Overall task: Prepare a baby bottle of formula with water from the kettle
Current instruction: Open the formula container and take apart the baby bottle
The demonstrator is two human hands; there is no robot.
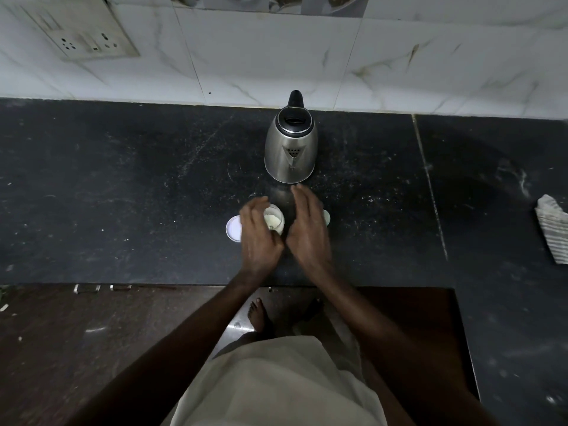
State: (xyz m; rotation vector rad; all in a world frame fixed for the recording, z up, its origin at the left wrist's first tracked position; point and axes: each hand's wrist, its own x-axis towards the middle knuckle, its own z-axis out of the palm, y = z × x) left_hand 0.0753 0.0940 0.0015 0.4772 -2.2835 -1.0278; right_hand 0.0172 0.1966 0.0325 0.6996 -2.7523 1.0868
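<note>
**One open container [273, 222] before the kettle [290, 149]**

It holds pale powder and stands on the dark table [123, 195]. The left hand [258, 238] curls its grip round the container's left side. The right hand [307, 235] hovers just beside it, grip open, fingers straight, holding nothing. A white lid [233, 229] lies left.

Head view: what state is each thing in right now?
Steel electric kettle with black lid: upright, lid closed, spout toward the person.
Small clear jar of white powder: open, upright.
Round white lid: off, lying left of the jar.
Left hand: fingers curved round the jar; grip unclear.
Right hand: open, fingers straight.
Striped cloth: crumpled.
</note>
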